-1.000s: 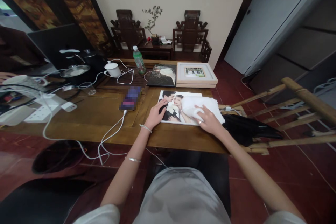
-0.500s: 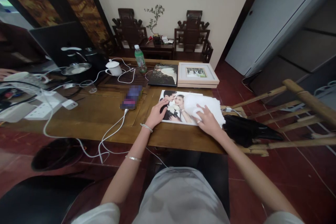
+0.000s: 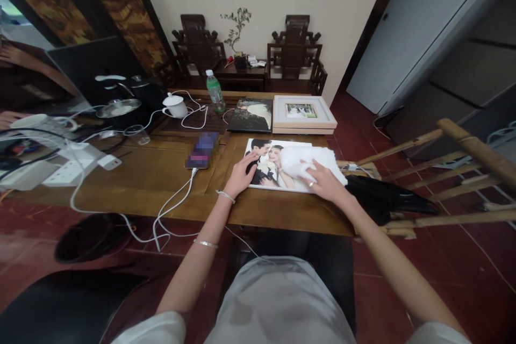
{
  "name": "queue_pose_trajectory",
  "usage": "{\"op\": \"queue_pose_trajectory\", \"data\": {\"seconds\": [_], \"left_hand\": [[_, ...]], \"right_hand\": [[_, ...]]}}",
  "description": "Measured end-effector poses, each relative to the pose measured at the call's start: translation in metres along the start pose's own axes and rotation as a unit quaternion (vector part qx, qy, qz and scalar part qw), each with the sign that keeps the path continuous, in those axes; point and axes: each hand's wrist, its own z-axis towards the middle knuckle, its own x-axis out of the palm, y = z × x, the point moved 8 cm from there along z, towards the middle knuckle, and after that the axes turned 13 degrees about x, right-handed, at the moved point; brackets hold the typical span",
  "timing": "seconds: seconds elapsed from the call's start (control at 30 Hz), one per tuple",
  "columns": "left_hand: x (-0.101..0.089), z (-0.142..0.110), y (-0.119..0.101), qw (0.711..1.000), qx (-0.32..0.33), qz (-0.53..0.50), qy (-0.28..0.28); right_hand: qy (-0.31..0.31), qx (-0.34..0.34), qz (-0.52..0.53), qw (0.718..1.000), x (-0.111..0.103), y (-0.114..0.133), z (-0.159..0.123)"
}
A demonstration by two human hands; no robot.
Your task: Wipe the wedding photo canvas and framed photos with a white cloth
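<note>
A wedding photo panel point(image 3: 271, 174) lies flat near the front edge of the wooden table. My left hand point(image 3: 242, 173) rests on its left edge, fingers stretched out and holding nothing. Over the panel's right part a fluffy white cloth point(image 3: 327, 159) is spread, partly bunched and hiding the picture beneath. My right hand point(image 3: 322, 180), with a ring on one finger, grips the cloth and presses it on the panel. Behind the panel lie a dark photo panel point(image 3: 250, 115) and a pale picture frame point(image 3: 327, 113) on top of another flat piece.
Left of the panel lies a phone point(image 3: 202, 150) on a white cable. Further left are a lidded white cup point(image 3: 174, 105), a green-labelled bottle point(image 3: 215, 91), a plastic cup point(image 3: 137, 134) and a power strip point(image 3: 66, 172). A bamboo chair point(image 3: 471, 148) holding a black bag stands right. Another person's arm shows far left.
My right hand has shifted slightly to the right with the white cloth. My left hand stays on the panel's left edge. At far left, the other person's arm has come into view.
</note>
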Motion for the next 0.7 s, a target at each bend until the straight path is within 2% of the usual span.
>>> {"op": "queue_pose_trajectory", "data": {"seconds": [0.13,0.23,0.33,0.53,0.6,0.7], "left_hand": [[-0.001,0.0,-0.001,1.0,0.004,0.001,-0.002],[-0.001,0.0,0.0,1.0,0.004,-0.002,-0.001],[0.0,0.0,0.001,1.0,0.001,-0.006,0.001],[0.001,0.0,0.001,1.0,-0.001,-0.004,0.002],[0.001,0.0,0.001,1.0,0.0,-0.001,0.006],[0.0,0.0,0.0,1.0,-0.002,0.003,0.009]], "right_hand": [[-0.028,0.049,0.0,0.998,-0.006,-0.034,0.029],[-0.042,0.06,-0.005,0.997,-0.003,-0.037,0.03],[-0.046,0.05,-0.015,0.998,0.005,-0.02,0.011],[-0.011,-0.018,-0.007,1.0,0.009,0.038,-0.044],[0.006,-0.044,0.003,0.999,0.007,0.05,-0.052],[0.018,-0.07,0.015,0.997,0.005,0.051,-0.047]]}}
